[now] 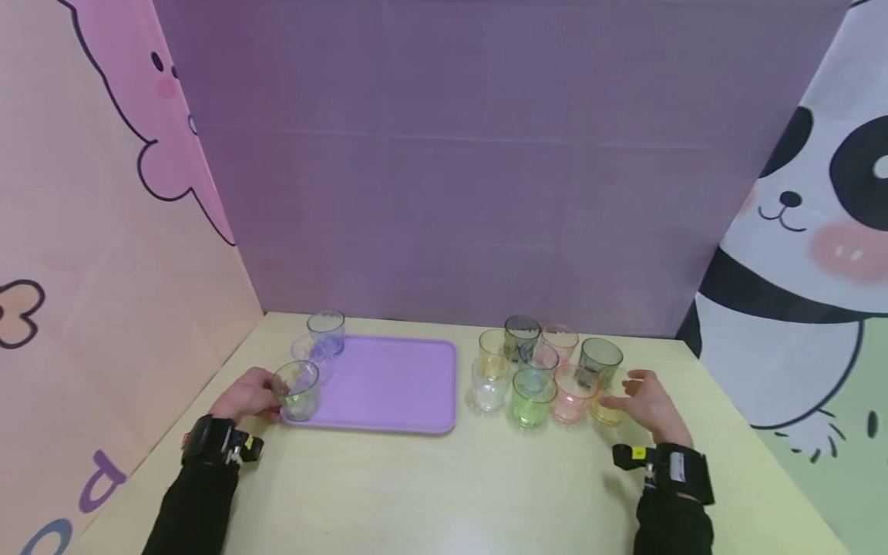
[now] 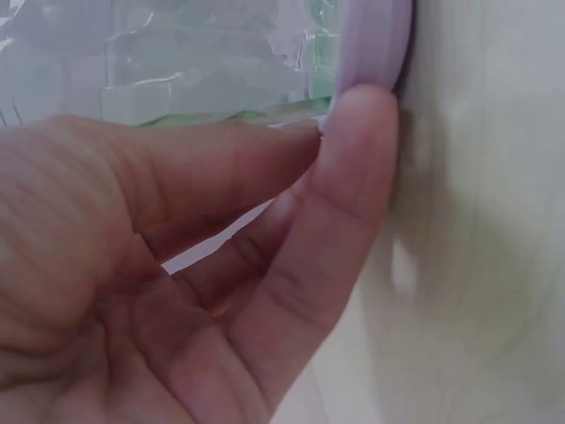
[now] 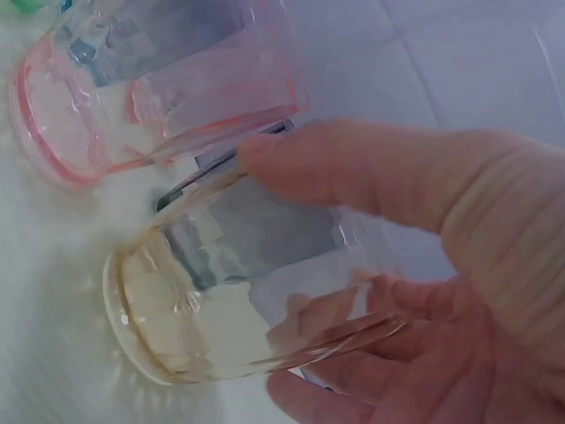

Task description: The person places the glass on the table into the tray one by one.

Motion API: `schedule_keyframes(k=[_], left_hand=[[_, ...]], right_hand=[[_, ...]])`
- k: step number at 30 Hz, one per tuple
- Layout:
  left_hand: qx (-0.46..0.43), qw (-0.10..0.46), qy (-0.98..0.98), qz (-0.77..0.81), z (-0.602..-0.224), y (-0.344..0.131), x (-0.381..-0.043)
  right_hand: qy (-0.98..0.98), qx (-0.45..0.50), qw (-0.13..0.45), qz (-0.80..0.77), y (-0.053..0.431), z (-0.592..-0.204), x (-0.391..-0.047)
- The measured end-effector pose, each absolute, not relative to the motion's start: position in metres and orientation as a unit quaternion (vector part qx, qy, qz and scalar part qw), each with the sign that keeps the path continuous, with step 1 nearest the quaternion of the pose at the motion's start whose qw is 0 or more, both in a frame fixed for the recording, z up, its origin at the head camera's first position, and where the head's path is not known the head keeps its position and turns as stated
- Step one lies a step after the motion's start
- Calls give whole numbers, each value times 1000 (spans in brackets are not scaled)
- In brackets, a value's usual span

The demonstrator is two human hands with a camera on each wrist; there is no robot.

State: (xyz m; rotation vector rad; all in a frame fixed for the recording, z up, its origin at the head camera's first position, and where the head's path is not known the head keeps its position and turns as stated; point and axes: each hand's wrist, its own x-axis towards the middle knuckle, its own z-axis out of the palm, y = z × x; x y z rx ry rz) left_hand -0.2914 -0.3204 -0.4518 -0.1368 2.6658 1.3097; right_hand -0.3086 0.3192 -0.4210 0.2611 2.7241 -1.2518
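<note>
A lilac tray (image 1: 388,385) lies on the left part of the table, with a greenish glass (image 1: 298,393) standing at its near left corner. My left hand (image 1: 251,395) pinches the tray's rim at that corner, the thumb lying along the glass (image 2: 212,93); the tips meet at the tray edge (image 2: 378,40). On the right, a pale yellow glass (image 1: 607,412) stands upright at the end of a group of glasses. My right hand (image 1: 648,401) holds it from the right, thumb on one side and curled fingers on the other, partly visible through the yellow glass (image 3: 203,309).
A clear purplish glass (image 1: 312,356) and a bluish glass (image 1: 326,331) stand along the tray's left side. Close beside the yellow glass are a pink glass (image 1: 572,397), a green glass (image 1: 533,401), a grey glass (image 1: 602,354) and several others. A purple wall (image 1: 444,193) rises behind.
</note>
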Motion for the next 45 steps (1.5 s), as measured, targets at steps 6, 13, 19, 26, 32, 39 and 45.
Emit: schedule_keyframes(k=[6, 13, 19, 26, 32, 39, 45], left_hand=[[-44, 83, 898, 430, -454, -321, -292], [-53, 78, 898, 429, -455, -321, -295], [-45, 77, 897, 433, -456, -321, -295], [-39, 73, 896, 437, -452, -321, -294], [-37, 76, 893, 442, -451, -320, -292], [-34, 70, 895, 440, -453, -321, -291], [-33, 72, 895, 439, -453, -321, -293]], right_hand=[[900, 88, 24, -426, 324, -426, -311], [882, 103, -35, -459, 318, -419, -311], [857, 89, -76, -501, 305, -401, -303], [832, 103, -139, -527, 295, -396, -308], [833, 86, -139, -528, 288, -394, -307], [817, 51, -153, -554, 273, -388, -306], [812, -2, -155, -563, 256, -381, -305]])
